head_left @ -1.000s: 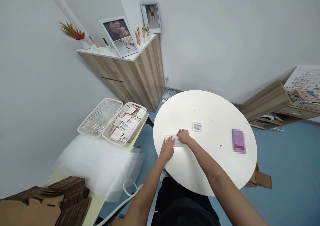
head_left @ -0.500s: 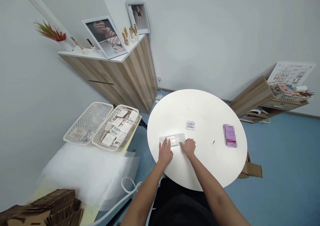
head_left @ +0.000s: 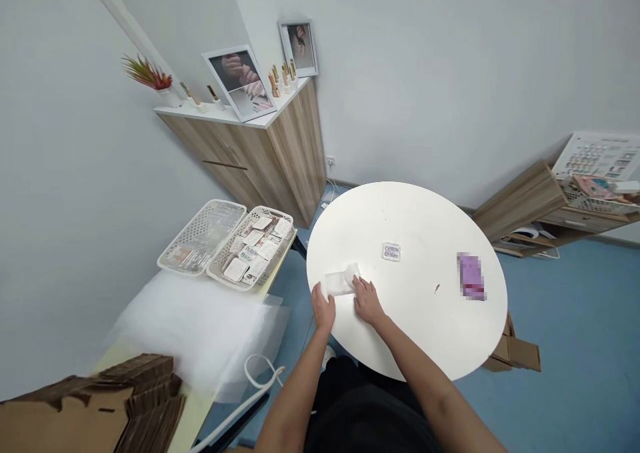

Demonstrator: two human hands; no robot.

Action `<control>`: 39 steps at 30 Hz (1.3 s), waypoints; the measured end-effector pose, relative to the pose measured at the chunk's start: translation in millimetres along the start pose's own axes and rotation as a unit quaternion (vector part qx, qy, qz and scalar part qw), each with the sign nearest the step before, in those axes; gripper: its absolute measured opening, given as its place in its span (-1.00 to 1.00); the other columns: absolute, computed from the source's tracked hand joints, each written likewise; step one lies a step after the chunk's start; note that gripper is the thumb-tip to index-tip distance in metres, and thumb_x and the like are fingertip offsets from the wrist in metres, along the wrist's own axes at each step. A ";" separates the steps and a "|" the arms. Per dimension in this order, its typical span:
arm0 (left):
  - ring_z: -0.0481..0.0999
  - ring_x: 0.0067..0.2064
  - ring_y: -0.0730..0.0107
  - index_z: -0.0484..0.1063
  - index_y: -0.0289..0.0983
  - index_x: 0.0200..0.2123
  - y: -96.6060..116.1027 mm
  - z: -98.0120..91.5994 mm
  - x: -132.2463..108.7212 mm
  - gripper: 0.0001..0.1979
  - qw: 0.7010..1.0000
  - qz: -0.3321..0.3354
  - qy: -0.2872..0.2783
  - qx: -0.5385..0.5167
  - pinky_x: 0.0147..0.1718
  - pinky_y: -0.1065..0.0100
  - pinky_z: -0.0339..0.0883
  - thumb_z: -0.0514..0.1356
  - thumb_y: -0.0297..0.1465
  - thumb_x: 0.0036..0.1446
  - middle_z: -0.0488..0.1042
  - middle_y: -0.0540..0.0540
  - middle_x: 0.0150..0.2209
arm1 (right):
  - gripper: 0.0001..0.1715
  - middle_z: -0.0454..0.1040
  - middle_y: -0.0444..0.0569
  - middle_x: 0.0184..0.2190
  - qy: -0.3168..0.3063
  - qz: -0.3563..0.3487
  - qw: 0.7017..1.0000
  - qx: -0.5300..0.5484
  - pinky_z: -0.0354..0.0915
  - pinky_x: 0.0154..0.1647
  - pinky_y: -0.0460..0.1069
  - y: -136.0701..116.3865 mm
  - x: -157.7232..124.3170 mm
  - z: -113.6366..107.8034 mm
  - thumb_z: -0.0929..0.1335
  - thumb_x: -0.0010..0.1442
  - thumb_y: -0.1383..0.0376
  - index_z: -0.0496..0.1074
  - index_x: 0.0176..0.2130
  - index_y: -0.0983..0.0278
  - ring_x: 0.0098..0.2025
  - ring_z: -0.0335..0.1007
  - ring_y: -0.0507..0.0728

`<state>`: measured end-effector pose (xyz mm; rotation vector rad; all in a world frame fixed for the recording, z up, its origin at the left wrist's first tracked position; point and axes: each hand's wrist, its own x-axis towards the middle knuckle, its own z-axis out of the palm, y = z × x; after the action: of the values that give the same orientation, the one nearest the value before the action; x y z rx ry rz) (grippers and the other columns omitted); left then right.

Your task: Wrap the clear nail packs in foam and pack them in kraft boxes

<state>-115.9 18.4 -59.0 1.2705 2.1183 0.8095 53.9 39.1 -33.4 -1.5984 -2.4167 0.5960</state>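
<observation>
A strip of white foam wrap [head_left: 338,283] lies on the white round table near its left front edge, its right end folded up and over. At the strip's left end my left hand [head_left: 324,309] grips the edge between thumb and fingers. My right hand [head_left: 369,302] pinches the lifted right end. What the strip may enclose is hidden. Beyond my right hand, a small clear tray with purple round pieces [head_left: 391,251] rests on the table.
A blurred-out purple item [head_left: 471,277] lies on the right of the round table [head_left: 415,333]. To the left stand two white baskets, one with cards [head_left: 253,249], one with clear packs [head_left: 200,239]. White foam sheets [head_left: 185,326] and folded brown cardboard [head_left: 125,399] lie nearer.
My right hand has folded the strip's right end up and inward. My left hand has gone from lying flat on it to gripping its left end. The view has shifted slightly left.
</observation>
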 end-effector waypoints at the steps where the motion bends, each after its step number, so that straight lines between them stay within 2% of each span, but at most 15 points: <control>1: 0.25 0.26 0.10 0.19 -0.31 0.17 -2.2 -1.6 -1.0 -0.51 0.996 -0.074 0.024 -0.041 0.18 0.06 0.19 0.07 -0.43 0.15 0.28 -0.34 0.20 | -0.25 0.12 0.15 0.33 -0.019 -0.006 1.000 -0.020 -0.11 0.31 0.31 0.1 -2.1 -1.0 0.17 0.12 0.46 0.07 0.30 0.33 0.35 -0.06 0.29; 3: 0.43 0.10 0.07 0.25 -0.33 0.08 -3.1 -1.2 -1.9 -0.55 0.978 -0.181 0.038 -0.100 0.05 0.08 0.32 0.16 -0.32 0.13 0.40 -0.35 0.06 | -0.22 -0.01 0.11 0.38 -0.060 -0.011 0.997 -0.046 -0.22 0.33 0.35 -1.1 -4.3 -5.3 0.17 0.13 0.45 0.04 0.33 0.31 0.40 -0.18 0.30; 5: 0.54 -0.09 0.10 0.31 -0.32 -0.03 -0.8 3.6 -0.9 -0.58 0.965 -0.226 0.036 -0.126 -0.13 0.14 0.42 0.23 -0.24 0.08 0.49 -0.31 -0.10 | -0.20 -0.12 0.10 0.41 -0.098 -0.009 0.993 -0.064 -0.28 0.34 0.36 -3.8 -4.2 -11.2 0.19 0.15 0.40 0.00 0.35 0.33 0.41 -0.27 0.31; 8: 0.58 -0.29 0.19 0.38 -0.29 -0.22 5.0 13.3 3.0 -0.72 0.957 -0.243 0.035 -0.153 -0.34 0.25 0.44 0.25 -0.25 0.04 0.53 -0.19 -0.31 | -0.13 -0.24 0.11 0.43 -0.139 -0.004 0.987 -0.076 -0.32 0.34 0.35 -8.3 -2.7 -19.4 0.23 0.13 0.32 -0.07 0.37 0.38 0.42 -0.33 0.33; 11: 0.56 -0.38 0.22 0.39 -0.27 -0.42 12.7 18.3 6.4 -0.83 0.958 -0.222 0.034 -0.178 -0.39 0.27 0.42 0.23 -0.28 0.04 0.51 -0.11 -0.46 | -0.11 -0.25 0.10 0.43 -0.149 0.003 0.986 -0.074 -0.33 0.34 0.34 -10.6 -1.9 -23.1 0.24 0.12 0.31 -0.08 0.37 0.36 0.42 -0.33 0.32; 13: 0.56 -0.30 0.19 0.38 -0.26 -0.48 20.7 18.5 6.8 -0.84 0.964 -0.186 0.039 -0.185 -0.31 0.23 0.44 0.22 -0.29 0.03 0.51 -0.11 -0.42 | -0.10 -0.23 0.09 0.43 -0.144 0.003 0.987 -0.070 -0.33 0.34 0.34 -10.3 -1.7 -22.9 0.25 0.11 0.31 -0.07 0.37 0.35 0.41 -0.32 0.33; 16: 0.50 -0.02 0.14 0.39 -0.24 -0.48 37.3 19.2 4.2 -0.89 0.975 -0.108 0.044 -0.189 -0.03 0.16 0.39 0.23 -0.33 0.00 0.52 -0.16 -0.14 | -0.09 -0.19 0.06 0.42 -0.129 -0.003 0.989 -0.068 -0.32 0.33 0.36 -7.1 -1.7 -20.8 0.26 0.09 0.34 -0.05 0.37 0.30 0.40 -0.29 0.33; 18: 0.39 0.12 0.13 0.39 -0.22 -0.47 47.8 21.7 2.1 -0.91 0.986 -0.012 0.027 -0.166 0.10 0.10 0.29 0.19 -0.36 0.05 0.46 -0.16 0.02 | -0.08 -0.16 0.04 0.42 -0.120 -0.005 0.991 -0.064 -0.27 0.31 0.37 -2.9 -1.9 -18.8 0.27 0.06 0.37 -0.04 0.37 0.25 0.38 -0.23 0.34; 20: 0.34 0.18 0.13 0.41 -0.22 -0.41 53.9 25.0 1.6 -0.89 0.988 0.111 -0.010 -0.111 0.15 0.04 0.25 0.11 -0.39 0.13 0.42 -0.17 0.08 | -0.08 -0.12 0.03 0.41 -0.112 -0.010 0.992 -0.057 -0.16 0.27 0.36 3.0 -2.2 -16.5 0.29 0.04 0.37 0.00 0.35 0.22 0.33 -0.10 0.36; 23: 0.31 0.22 0.16 0.41 -0.24 -0.10 50.6 27.6 4.0 -0.74 0.965 0.248 -0.081 -0.014 0.17 0.00 0.23 0.00 -0.44 0.20 0.42 -0.21 0.10 | -0.14 -0.03 0.07 0.39 -0.088 -0.033 0.995 -0.035 0.04 0.19 0.30 14.3 -2.9 -11.7 0.31 0.00 0.38 0.14 0.29 0.23 0.22 0.07 0.35; 26: 0.21 0.30 0.16 0.13 -0.29 0.24 36.9 25.3 6.6 -0.47 0.934 0.320 -0.145 0.062 0.23 -0.05 0.15 -0.03 -0.48 0.18 0.32 -0.25 0.21 | -0.27 0.12 0.10 0.33 -0.036 -0.073 0.997 0.004 0.16 0.13 0.21 27.1 -2.9 -6.5 0.28 0.00 0.45 0.25 0.19 0.27 0.13 0.17 0.28; 29: 0.03 0.38 0.12 -0.12 -0.36 0.34 22.9 21.2 7.9 -0.31 0.894 0.395 -0.175 0.119 0.27 -0.10 0.05 -0.01 -0.50 0.14 0.13 -0.31 0.32 | -0.34 0.23 0.18 0.24 0.020 -0.113 0.993 0.033 0.22 0.10 0.17 38.2 -0.3 -3.9 0.23 0.05 0.50 0.23 0.16 0.33 0.09 0.23 0.24; 33: 0.00 0.38 0.17 -0.18 -0.35 0.35 14.2 20.7 13.9 -0.31 0.863 0.452 -0.165 0.157 0.28 -0.03 0.06 -0.06 -0.56 0.17 0.11 -0.28 0.34 | -0.37 0.30 0.21 0.10 0.036 -0.137 0.989 0.034 0.30 0.00 0.15 44.6 9.6 -5.3 0.18 0.07 0.55 0.20 0.15 0.35 0.02 0.28 0.22; 36: 0.13 0.34 0.20 -0.10 -0.31 0.34 16.4 21.2 23.6 -0.34 0.864 0.453 -0.155 0.154 0.27 0.03 0.13 -0.06 -0.59 0.17 0.21 -0.24 0.30 | -0.37 0.32 0.16 0.02 0.032 -0.134 0.990 0.035 0.34 -0.08 0.12 44.2 19.3 -8.1 0.17 0.10 0.55 0.18 0.16 0.30 -0.08 0.31 0.19; 39: 0.27 0.27 0.17 0.02 -0.24 0.30 27.5 16.0 36.5 -0.38 0.876 0.433 -0.178 0.114 0.21 0.06 0.24 0.02 -0.53 0.17 0.30 -0.21 0.23 | -0.41 0.32 0.12 -0.01 0.038 -0.138 0.988 0.049 0.36 -0.12 0.11 43.6 29.3 -14.5 0.22 0.13 0.49 0.19 0.16 0.25 -0.11 0.31 0.19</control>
<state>-103.8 65.0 -54.9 2.3496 1.3220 0.5775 83.9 84.0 -40.8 -1.1963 -2.4517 0.5817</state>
